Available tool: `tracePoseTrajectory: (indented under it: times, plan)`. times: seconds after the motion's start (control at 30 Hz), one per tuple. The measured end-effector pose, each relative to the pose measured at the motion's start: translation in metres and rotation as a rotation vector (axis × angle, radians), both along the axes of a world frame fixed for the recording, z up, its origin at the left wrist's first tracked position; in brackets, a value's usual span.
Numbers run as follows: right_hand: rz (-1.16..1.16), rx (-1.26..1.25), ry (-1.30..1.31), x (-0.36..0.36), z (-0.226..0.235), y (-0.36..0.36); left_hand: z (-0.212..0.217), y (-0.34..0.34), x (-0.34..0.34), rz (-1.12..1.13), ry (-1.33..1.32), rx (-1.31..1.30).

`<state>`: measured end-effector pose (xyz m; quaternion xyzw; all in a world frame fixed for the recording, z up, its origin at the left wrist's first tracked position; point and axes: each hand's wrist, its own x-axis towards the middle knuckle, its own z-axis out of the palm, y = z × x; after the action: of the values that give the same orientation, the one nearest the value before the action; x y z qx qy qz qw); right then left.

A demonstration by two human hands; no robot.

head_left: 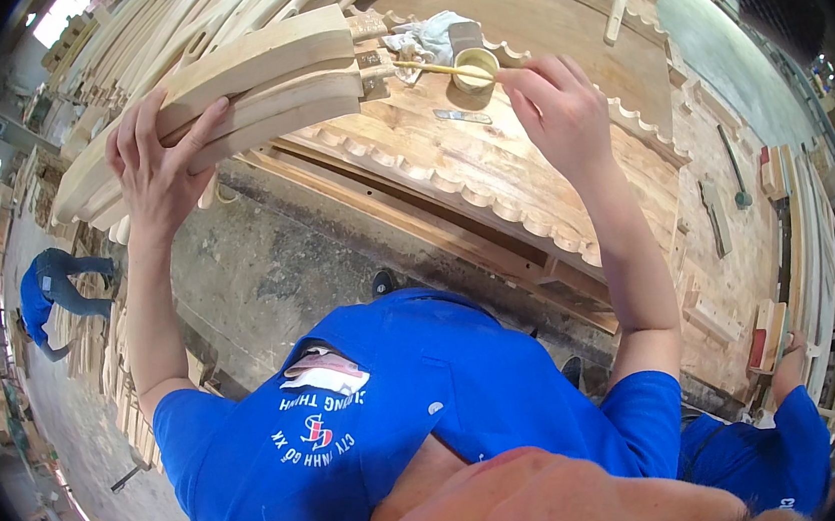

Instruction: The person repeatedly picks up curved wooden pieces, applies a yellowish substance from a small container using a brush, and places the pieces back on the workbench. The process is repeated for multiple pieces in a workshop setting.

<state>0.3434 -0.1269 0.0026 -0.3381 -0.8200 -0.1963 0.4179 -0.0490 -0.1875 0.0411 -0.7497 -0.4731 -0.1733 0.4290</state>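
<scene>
My left hand point(161, 157) is wrapped round a bundle of several curved pale wooden pieces point(258, 70), fingers over the top and thumb along the near side. Short tenons point(373, 62) stick out from their right-hand ends. Between the fingertips of my right hand point(561, 111) is a thin yellowish stick point(431, 67), whose far tip reaches the tenons; whether it touches them I cannot tell. Below the stick stands a small round cup point(481, 59) with pale stuff inside. A crumpled white cloth point(426, 37) lies beside the cup.
A wooden worktable point(407, 146) with scalloped strips point(492, 203) stretches ahead. On it lie a small flat blade-like piece point(462, 116) and, farther right, a mallet-like tool point(736, 169). Stacked curved wood point(203, 20) fills the far left. Co-workers point(63, 289) in blue are bent at left and near at lower right.
</scene>
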Motion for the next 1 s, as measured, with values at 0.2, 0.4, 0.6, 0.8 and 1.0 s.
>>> tracePoseTrajectory:
  times: [0.2,0.4,0.6,0.8,1.0]
  plan:
    - [0.061,-0.07,-0.061,-0.002,-0.005,0.0,-0.004,-0.003,0.004,-0.019,-0.001,-0.014]
    - [0.048,-0.039,-0.065,0.007,-0.001,0.006,-0.006,0.001,0.01,0.026,-0.048,-0.081]
    - [-0.073,-0.158,-0.11,0.04,0.001,0.028,-0.004,0.0,0.01,0.042,-0.281,-0.463]
    - [-0.608,-0.457,-0.537,0.045,-0.02,0.097,-0.031,0.027,0.005,-0.218,-1.316,-1.357]
    - [-0.672,-0.608,-0.69,0.026,-0.038,0.142,-0.105,0.029,-0.023,-0.169,-1.899,-1.817]
